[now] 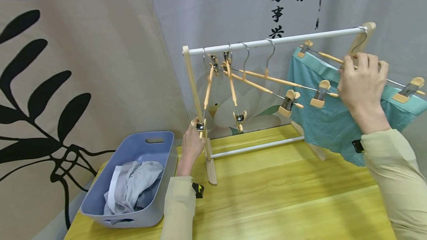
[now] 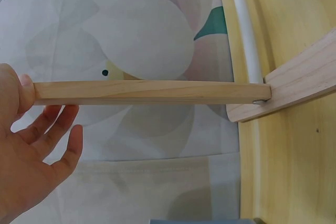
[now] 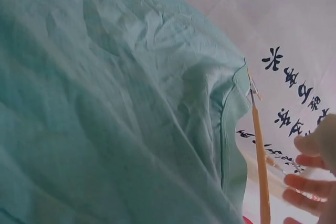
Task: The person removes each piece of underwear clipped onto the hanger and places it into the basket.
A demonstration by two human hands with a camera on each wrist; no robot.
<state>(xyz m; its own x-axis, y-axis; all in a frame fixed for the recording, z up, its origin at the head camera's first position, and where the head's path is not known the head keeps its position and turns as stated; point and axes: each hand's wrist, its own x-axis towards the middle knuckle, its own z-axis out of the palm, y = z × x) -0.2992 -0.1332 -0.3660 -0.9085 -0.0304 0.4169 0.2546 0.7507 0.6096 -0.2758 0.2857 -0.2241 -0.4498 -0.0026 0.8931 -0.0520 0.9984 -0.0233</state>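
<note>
A pair of teal underpants (image 1: 320, 121) hangs by its waistband from the clips of a wooden clip hanger (image 1: 330, 57), whose hook is over the right end of the rack's white rail (image 1: 310, 37). My right hand (image 1: 363, 80) is at the middle of this hanger. In the right wrist view its loosely bent fingers (image 3: 304, 183) appear apart from the hanger's bar (image 3: 261, 166). On the left, my left hand (image 1: 192, 143) holds the rack's wooden side post (image 2: 147, 92) between thumb and fingers; a hanger clip partly covers that hand in the head view.
Several bare clip hangers (image 1: 255, 80) hang along the rail's left half. A blue-grey basket (image 1: 168, 180) with grey clothing (image 1: 136, 184) stands left on the wooden table (image 1: 267, 203). Printed curtains (image 1: 110, 47) stand behind the rack; a white lower bar (image 1: 257, 147) joins its feet.
</note>
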